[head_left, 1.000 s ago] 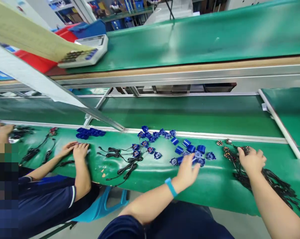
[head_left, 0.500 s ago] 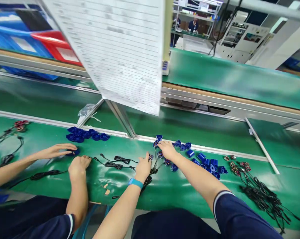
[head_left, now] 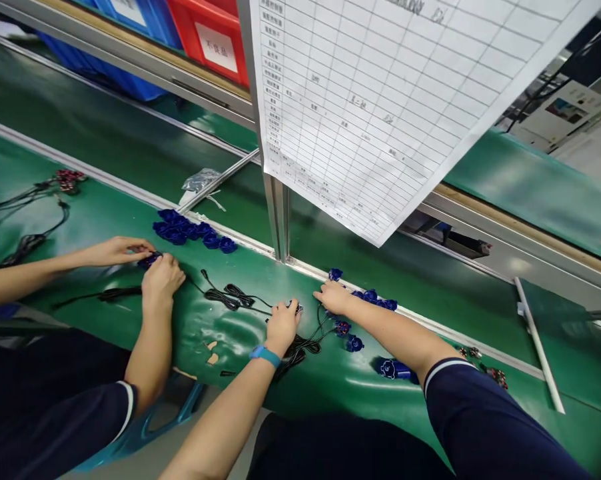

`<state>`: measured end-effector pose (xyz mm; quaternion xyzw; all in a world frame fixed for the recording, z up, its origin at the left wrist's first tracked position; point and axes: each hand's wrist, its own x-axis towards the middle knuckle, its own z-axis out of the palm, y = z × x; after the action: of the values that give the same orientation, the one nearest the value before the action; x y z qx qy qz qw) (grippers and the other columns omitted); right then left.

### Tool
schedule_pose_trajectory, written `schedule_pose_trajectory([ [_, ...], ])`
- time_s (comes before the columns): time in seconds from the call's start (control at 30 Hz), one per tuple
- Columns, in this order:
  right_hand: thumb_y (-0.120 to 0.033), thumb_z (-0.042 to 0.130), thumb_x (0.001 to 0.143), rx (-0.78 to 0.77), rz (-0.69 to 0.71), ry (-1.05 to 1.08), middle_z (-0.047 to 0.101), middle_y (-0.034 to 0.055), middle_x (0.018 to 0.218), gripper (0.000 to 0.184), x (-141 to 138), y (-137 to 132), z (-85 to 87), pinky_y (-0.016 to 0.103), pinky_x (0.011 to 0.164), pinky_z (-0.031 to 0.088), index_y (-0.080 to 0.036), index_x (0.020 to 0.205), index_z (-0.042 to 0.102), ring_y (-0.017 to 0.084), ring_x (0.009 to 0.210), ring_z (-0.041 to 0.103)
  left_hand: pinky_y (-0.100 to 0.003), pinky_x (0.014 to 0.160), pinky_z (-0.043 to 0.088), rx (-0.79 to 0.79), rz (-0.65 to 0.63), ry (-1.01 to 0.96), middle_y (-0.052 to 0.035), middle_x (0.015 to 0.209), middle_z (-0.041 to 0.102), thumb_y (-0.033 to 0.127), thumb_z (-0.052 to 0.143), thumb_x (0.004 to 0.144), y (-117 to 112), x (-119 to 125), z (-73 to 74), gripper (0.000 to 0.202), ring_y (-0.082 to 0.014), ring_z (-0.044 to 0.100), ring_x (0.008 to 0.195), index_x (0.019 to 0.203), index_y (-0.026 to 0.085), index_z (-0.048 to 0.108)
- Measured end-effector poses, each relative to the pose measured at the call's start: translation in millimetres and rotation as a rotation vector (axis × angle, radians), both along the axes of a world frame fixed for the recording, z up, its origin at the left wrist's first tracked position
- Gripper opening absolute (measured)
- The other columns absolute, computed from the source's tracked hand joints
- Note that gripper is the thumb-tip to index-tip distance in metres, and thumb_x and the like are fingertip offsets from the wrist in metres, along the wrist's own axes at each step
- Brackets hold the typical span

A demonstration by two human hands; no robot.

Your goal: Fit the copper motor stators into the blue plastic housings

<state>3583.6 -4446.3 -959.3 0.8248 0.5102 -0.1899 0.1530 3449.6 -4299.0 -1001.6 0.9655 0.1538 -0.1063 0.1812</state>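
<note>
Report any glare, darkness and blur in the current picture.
In the head view, pale glare streaks the green mat; there too, the person's lap reads nearly black; also in the head view, the left hand shows little blur.

Small blue parts [head_left: 354, 343] scattered; black cables [head_left: 310, 346] looped, lying near.
</note>
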Motion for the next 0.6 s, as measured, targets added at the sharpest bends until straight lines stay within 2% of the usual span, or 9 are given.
schedule_pose_trajectory([
  [0.07,-0.026,0.050,0.095,0.044,0.050,0.020,0.056,0.0220,0.133,0.044,-4,-18,4.8,0.044,0.096,0.043,-0.014,0.137,0.056,0.033,0.119,0.052,-0.041,0.085,0.051,-0.016,-0.038,-0.015,-0.0164,0.111,0.056,0.039,0.046,0.098,10,-4,8.0,0.044,-0.0320,0.055,0.107,0.138,0.021,0.052],
  [0.17,-0.036,0.059,0.090,0.154,0.163,0.100,0.027,0.0225,0.159,0.063,-8,-50,12.4,0.054,0.108,0.035,-0.017,0.148,0.046,0.042,0.141,0.032,-0.039,0.093,0.050,-0.101,-0.032,-0.129,-0.0141,0.116,0.058,0.043,0.045,0.099,25,-13,34.1,0.046,-0.0280,0.057,0.109,0.140,0.021,0.048],
  [0.27,-0.054,0.071,0.079,0.183,0.294,0.218,0.017,0.0212,0.164,0.079,-9,-73,15.7,0.062,0.111,0.027,-0.019,0.147,0.049,0.048,0.148,0.015,-0.041,0.099,0.048,-0.298,0.095,-0.400,-0.0121,0.120,0.061,0.045,0.051,0.096,39,-25,75.7,0.044,-0.0265,0.059,0.111,0.132,0.019,0.052],
  [0.37,-0.062,0.078,0.068,0.131,0.405,0.271,0.011,0.0225,0.165,0.093,-5,-79,12.2,0.070,0.111,0.020,-0.019,0.145,0.051,0.052,0.148,0.006,-0.040,0.095,0.051,-0.412,0.275,-0.629,-0.0090,0.118,0.064,0.048,0.057,0.091,45,-46,129.2,0.047,-0.0235,0.063,0.103,0.128,0.020,0.053],
  [0.47,-0.061,0.081,0.066,0.088,0.453,0.278,0.007,0.0234,0.165,0.098,3,-74,4.8,0.074,0.109,0.019,-0.021,0.148,0.047,0.053,0.148,0.003,-0.034,0.087,0.054,-0.440,0.399,-0.805,-0.0072,0.116,0.064,0.050,0.059,0.090,35,-86,186.3,0.051,-0.0191,0.064,0.096,0.131,0.021,0.050],
  [0.53,-0.060,0.081,0.066,0.082,0.478,0.274,0.007,0.0237,0.165,0.099,8,-69,-0.6,0.074,0.107,0.022,-0.023,0.150,0.045,0.053,0.148,0.005,-0.030,0.086,0.055,-0.349,0.467,-0.902,-0.0061,0.115,0.064,0.050,0.063,0.088,22,-125,218.2,0.052,-0.0171,0.063,0.095,0.130,0.021,0.052],
  [0.6,-0.061,0.078,0.070,0.096,0.517,0.266,0.009,0.0235,0.165,0.096,11,-67,-5.8,0.073,0.105,0.026,-0.025,0.151,0.043,0.054,0.147,0.008,-0.029,0.090,0.053,-0.185,0.532,-0.934,-0.0058,0.118,0.062,0.050,0.066,0.085,8,-173,238.7,0.053,-0.0170,0.062,0.099,0.128,0.022,0.055],
])
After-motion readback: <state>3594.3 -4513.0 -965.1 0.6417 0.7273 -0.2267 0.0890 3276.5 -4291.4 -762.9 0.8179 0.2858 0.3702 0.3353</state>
